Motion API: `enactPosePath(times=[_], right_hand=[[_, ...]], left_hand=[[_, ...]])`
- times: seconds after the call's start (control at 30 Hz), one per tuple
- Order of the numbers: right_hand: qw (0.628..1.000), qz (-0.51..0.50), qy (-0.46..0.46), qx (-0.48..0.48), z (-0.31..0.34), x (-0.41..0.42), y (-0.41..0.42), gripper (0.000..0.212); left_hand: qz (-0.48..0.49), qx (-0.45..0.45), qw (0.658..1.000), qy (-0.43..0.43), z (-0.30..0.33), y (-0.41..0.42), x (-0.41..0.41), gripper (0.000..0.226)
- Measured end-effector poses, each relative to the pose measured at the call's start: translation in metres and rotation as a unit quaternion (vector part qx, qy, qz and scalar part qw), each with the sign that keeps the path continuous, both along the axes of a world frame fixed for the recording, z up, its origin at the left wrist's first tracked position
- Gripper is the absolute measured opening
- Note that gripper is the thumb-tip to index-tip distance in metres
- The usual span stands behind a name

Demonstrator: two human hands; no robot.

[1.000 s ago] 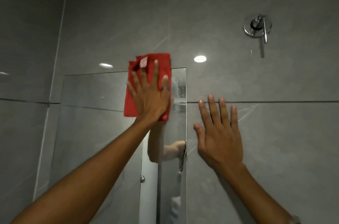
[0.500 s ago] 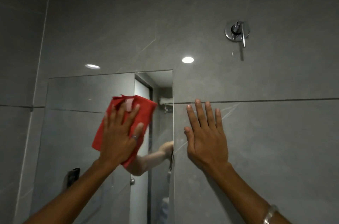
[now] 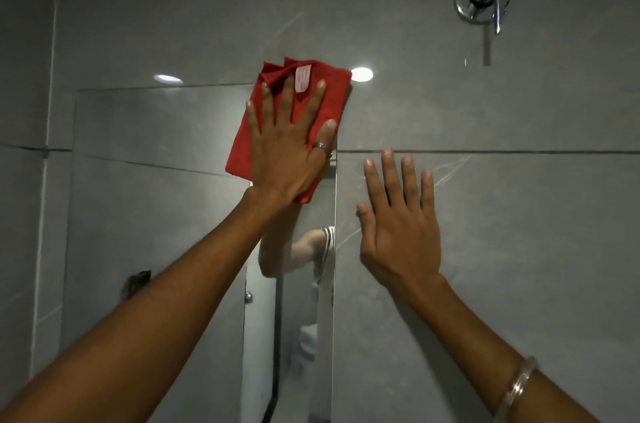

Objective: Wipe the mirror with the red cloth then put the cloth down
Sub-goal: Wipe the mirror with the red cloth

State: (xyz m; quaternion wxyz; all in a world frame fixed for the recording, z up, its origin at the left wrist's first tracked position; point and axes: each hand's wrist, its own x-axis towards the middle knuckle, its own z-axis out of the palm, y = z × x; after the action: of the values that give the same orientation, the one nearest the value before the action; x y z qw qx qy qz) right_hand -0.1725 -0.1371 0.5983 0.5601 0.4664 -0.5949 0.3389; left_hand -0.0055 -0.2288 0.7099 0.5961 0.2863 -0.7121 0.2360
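Note:
The mirror (image 3: 156,214) is a frameless pane set flush in the grey tiled wall, left of centre. A folded red cloth (image 3: 332,90) with a small white label lies flat against the mirror's top right corner, its upper edge overlapping the wall tile. My left hand (image 3: 287,152) presses the cloth to the glass with fingers spread wide; a ring shows on one finger. My right hand (image 3: 401,232) rests flat on the wall tile just right of the mirror's edge, fingers extended, holding nothing. A bracelet sits on that wrist.
A chrome wall valve with a lever (image 3: 483,1) is mounted high on the right. Two ceiling-light reflections (image 3: 362,74) shine on the tiles. The mirror reflects an arm, a door and a doorknob (image 3: 247,296).
My left hand slid the cloth down and left across the mirror, then back up to the top right corner. My right hand stayed flat on the wall.

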Motion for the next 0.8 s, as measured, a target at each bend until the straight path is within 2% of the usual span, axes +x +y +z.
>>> enactPosePath(times=[0.17, 0.5, 0.67, 0.8], right_hand=[[1.0, 0.005, 0.0, -0.02, -0.024, 0.0, -0.002, 0.065], [0.999, -0.01, -0.023, 0.024, -0.14, 0.0, 0.007, 0.065], [0.999, -0.017, -0.035, 0.017, -0.177, 0.0, 0.007, 0.064], [0.999, -0.008, -0.042, 0.016, -0.187, 0.002, 0.008, 0.064]], left_hand=[[0.007, 0.014, 1.0, -0.006, -0.076, 0.014, -0.019, 0.072], [0.021, 0.051, 0.998, 0.018, -0.321, 0.023, -0.035, 0.068], [0.025, 0.134, 0.99, -0.029, -0.449, 0.038, -0.022, 0.064], [0.022, 0.203, 0.976, -0.072, -0.496, 0.044, -0.012, 0.054]])
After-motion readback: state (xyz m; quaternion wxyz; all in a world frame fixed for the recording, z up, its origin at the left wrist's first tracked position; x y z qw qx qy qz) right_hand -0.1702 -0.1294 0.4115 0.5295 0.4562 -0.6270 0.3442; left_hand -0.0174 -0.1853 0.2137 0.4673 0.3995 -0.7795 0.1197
